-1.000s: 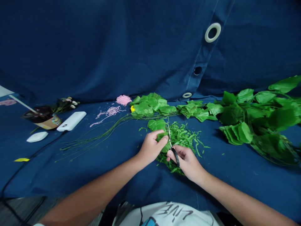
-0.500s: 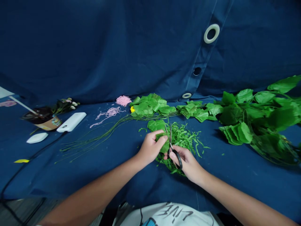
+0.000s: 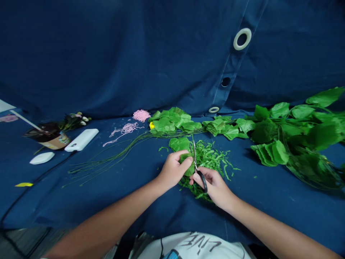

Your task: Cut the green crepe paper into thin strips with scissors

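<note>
Between thumb and fingers, my left hand (image 3: 174,167) pinches a green artificial leaf (image 3: 188,167). My right hand (image 3: 211,181) grips black-handled scissors (image 3: 201,180), thumb and fingers at the handle loops. The blades are slightly apart and point away from me, at the right edge of the held leaf. Beneath both hands lies a heap of shredded green strips (image 3: 211,158). Another whole leaf (image 3: 179,144) rests on the blue cloth just beyond my left hand.
Behind lie stacked leaves (image 3: 169,120), thin green stems (image 3: 115,154), pink shreds (image 3: 141,115) and pink string (image 3: 126,130). Leafy vines (image 3: 304,133) spread at the right. At the left are a cup with a straw (image 3: 51,136), a white device (image 3: 82,140) and a black cable (image 3: 37,180).
The scissors blades have closed a little and shifted slightly left along the leaf's edge. My left hand is nearly still, and the surrounding things have stayed in place.
</note>
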`<state>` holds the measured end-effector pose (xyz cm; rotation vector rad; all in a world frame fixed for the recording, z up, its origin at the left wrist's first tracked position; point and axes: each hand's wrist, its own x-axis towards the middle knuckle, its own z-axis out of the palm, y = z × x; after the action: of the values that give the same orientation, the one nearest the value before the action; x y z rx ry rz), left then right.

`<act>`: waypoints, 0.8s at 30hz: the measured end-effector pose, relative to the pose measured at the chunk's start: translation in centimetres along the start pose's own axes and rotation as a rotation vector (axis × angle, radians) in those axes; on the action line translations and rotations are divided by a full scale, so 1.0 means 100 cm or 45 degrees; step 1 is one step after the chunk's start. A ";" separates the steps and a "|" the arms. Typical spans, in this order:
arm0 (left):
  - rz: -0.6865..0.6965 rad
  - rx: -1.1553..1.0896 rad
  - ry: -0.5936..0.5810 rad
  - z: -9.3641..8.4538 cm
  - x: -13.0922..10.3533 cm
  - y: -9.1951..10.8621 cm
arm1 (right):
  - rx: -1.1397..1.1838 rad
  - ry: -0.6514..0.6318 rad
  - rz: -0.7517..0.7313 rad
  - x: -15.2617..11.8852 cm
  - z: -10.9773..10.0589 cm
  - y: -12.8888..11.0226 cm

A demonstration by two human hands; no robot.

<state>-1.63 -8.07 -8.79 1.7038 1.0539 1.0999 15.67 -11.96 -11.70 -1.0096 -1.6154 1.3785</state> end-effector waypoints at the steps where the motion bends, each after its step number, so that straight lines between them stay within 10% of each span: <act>1: -0.004 -0.004 -0.002 0.000 0.000 0.000 | 0.004 -0.001 0.003 0.000 0.000 0.000; 24: -0.050 -0.171 -0.013 -0.003 0.002 0.004 | 0.055 0.006 0.001 0.000 0.000 -0.007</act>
<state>-1.79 -7.89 -8.32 1.5745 0.9806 1.1108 15.56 -12.03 -11.04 -0.9877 -1.5747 1.4048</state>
